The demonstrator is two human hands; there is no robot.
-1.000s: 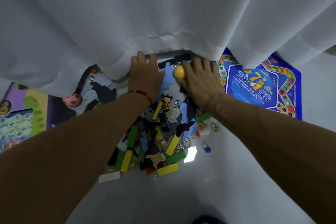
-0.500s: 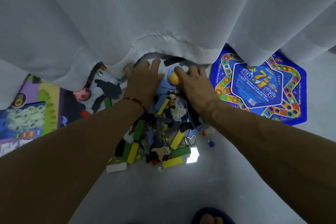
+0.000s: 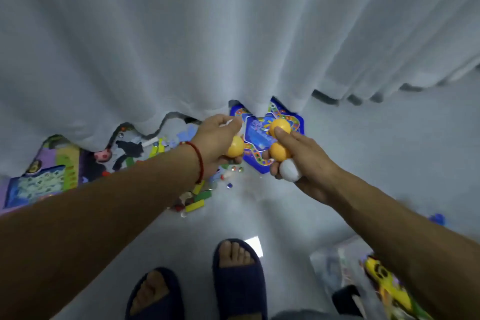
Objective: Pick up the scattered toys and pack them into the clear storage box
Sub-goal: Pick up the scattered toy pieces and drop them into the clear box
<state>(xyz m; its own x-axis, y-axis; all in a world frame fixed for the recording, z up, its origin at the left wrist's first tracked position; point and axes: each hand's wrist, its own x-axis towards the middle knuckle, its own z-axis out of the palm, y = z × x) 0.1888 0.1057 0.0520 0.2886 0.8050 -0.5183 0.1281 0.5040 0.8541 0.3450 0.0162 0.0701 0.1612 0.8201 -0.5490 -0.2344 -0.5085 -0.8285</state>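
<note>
Four small balls are held above the floor: the left hand (image 3: 217, 141) curls around one yellow ball (image 3: 235, 147), and the right hand (image 3: 304, 161) grips two orange-yellow balls (image 3: 280, 127) plus a white ball (image 3: 289, 171). They look light, smooth and hard (probably table-tennis balls), so cupping them in the palm seems safest. More toys (image 3: 193, 201) lie by the curtain (image 3: 233, 34), which hides part of the game board (image 3: 262, 138). A blurred clear storage box (image 3: 335, 273) sits at lower right, cut off.

Left hand (image 3: 217, 138) and right hand (image 3: 302, 161) grip balls (image 3: 279, 127)
</note>
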